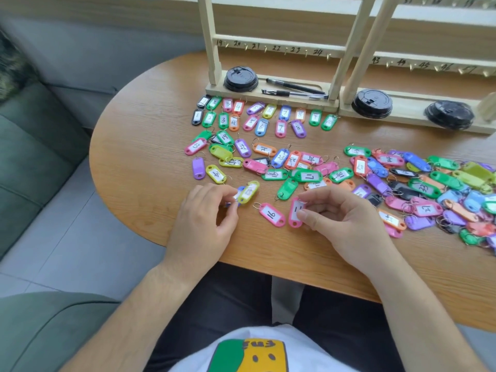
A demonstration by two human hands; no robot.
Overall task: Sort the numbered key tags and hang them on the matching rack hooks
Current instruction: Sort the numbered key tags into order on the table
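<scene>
Wood-grain oval table (150, 146) beside a grey-green sofa (32, 135): a seated person appears to be midway through sorting coloured plastic key tags, with hanging not yet begun on any rail in view. The left hand (206, 216) pinches a yellow-green tag (249, 191) that lies over a blue tag (240, 188), while the right hand (343, 213) pinches the ring end of a pink tag marked 11 (295, 214); a pink tag marked 16 (271, 214) lies flat on the table between the two hands. Sorting looks furthest along just in front of the left rack (284, 45), where two neat rows of low-numbered tags (281, 128) run in pairs from 1 to about 10. Nearer the person, a looser middle cluster (308, 175) of tens and twenties is only partly ordered, and a dense heap (425, 187) at the right, with tags overlapping and some face down, seems barely touched. The brass hooks (265, 48) numbered 19 to 24, and those from 43 onward on the right rack (429, 63), all hang bare; the higher rails are cut off or blurred. Three black cup lids (240, 78) and two pens (295, 85) rest on the rack bases, beneath the lowest hooks, and may crowd hanging tags
</scene>
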